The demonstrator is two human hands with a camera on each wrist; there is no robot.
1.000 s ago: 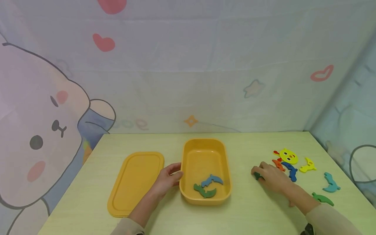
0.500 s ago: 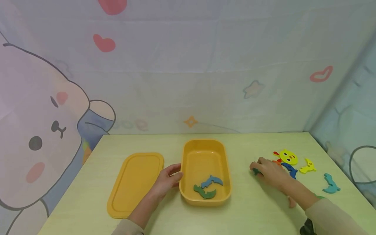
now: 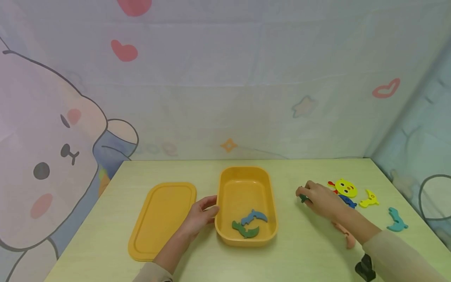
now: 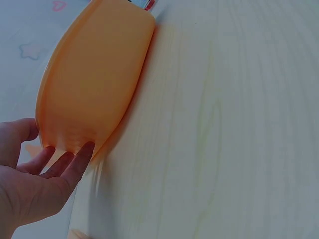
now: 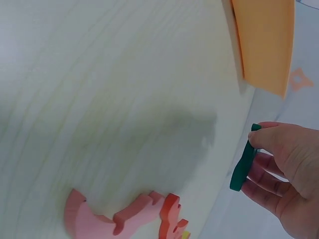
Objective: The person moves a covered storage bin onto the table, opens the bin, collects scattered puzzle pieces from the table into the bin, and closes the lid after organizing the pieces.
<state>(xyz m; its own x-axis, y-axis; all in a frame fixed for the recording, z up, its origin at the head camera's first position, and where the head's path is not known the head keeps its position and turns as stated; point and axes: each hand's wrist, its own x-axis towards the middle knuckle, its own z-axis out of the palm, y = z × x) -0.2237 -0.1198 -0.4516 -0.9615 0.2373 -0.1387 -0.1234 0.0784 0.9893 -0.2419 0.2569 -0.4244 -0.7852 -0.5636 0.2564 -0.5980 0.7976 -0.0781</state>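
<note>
An open yellow box (image 3: pixel 246 178) stands mid-table with a blue piece (image 3: pixel 254 216) and a green piece (image 3: pixel 245 230) inside. My left hand (image 3: pixel 201 215) rests with straight fingers against the box's left wall (image 4: pixel 89 94). To the right of the box, my right hand (image 3: pixel 318 199) is lifted off the table and pinches a dark green puzzle piece (image 5: pixel 243 160) by its edge between thumb and fingers. Only a tip of that dark green puzzle piece (image 3: pixel 303 197) shows in the head view.
The box's yellow lid (image 3: pixel 162 219) lies flat to the left. Loose pieces lie at the right: a yellow face (image 3: pixel 346 188), a blue one (image 3: pixel 349 202), a yellow one (image 3: pixel 370 199), a teal one (image 3: pixel 397 220) and a pink one (image 3: pixel 343 233). A printed curtain closes off the back and right.
My right hand has lifted the dark green piece off the table and moved it left and away from me, uncovering the pink piece. The left hand has stayed at the box.
</note>
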